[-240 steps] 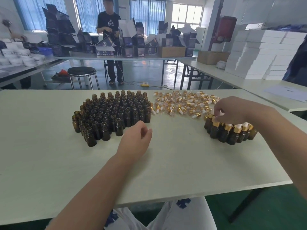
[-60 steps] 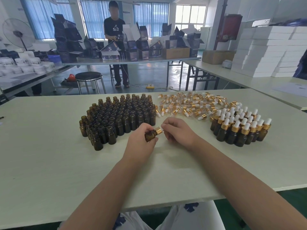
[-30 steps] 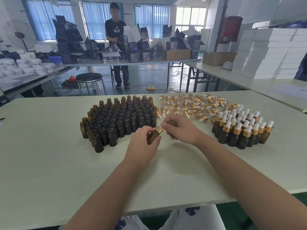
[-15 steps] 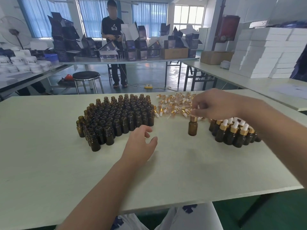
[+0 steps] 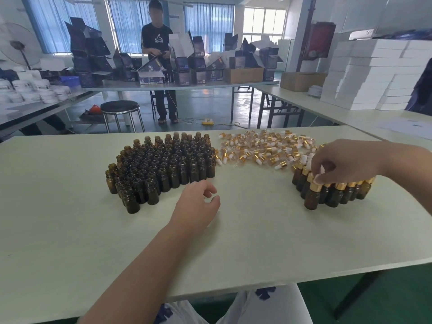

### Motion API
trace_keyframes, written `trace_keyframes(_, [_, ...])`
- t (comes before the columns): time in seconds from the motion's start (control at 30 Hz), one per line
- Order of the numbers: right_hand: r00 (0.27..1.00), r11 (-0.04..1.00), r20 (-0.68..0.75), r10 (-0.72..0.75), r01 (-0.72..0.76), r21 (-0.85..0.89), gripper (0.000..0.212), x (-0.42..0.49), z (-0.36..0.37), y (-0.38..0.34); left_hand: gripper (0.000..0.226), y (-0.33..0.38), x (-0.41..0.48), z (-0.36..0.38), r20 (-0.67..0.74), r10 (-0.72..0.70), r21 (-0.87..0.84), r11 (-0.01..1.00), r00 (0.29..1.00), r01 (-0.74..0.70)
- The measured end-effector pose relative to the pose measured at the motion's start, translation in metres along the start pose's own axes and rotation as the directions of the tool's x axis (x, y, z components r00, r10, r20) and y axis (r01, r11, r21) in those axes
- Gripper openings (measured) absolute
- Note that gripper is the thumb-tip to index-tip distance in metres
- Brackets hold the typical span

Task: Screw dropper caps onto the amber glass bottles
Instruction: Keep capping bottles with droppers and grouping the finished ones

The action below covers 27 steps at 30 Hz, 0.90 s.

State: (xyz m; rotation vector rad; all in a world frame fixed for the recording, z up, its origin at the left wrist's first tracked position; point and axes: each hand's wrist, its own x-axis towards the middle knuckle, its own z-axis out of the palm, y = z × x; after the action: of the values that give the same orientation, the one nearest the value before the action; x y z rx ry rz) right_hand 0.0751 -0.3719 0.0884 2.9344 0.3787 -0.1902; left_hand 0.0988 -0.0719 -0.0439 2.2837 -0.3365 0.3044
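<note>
A dense cluster of uncapped amber bottles (image 5: 163, 169) stands at the table's left centre. Loose gold-and-white dropper caps (image 5: 261, 148) lie in a heap behind the middle. At the right stands a group of capped bottles (image 5: 343, 192). My right hand (image 5: 343, 162) hovers over this group, and its fingertips pinch the white bulb of a capped bottle (image 5: 312, 198) standing at the group's front left corner. My left hand (image 5: 198, 202) rests on the table just in front of the uncapped cluster, fingers loosely curled and holding nothing.
The white table (image 5: 233, 242) ends close to my lap. Behind it stand a black stool (image 5: 120, 107), a person (image 5: 159, 54) at a table of dark boxes, and stacked white boxes (image 5: 374, 73) on the right-hand table.
My right hand carried the capped bottle from the table's middle to the right and set it at the capped group's front corner. My left hand stayed near the uncapped cluster.
</note>
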Motion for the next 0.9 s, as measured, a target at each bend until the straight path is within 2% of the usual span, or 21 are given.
trace_keyframes(0.23, [0.996, 0.996, -0.059, 0.066, -0.069, -0.052, 0.005, 0.002, 0.013, 0.014, 0.009, -0.001, 0.0, 0.0, 0.006, 0.004, 0.003, 1.0, 1.0, -0.004])
trace_keyframes(0.9, [0.99, 0.989, -0.078, 0.117, -0.123, -0.079, 0.011, 0.001, 0.018, 0.008, 0.01, 0.0, -0.001, 0.0, 0.007, -0.012, -0.03, 0.999, 1.0, 0.013])
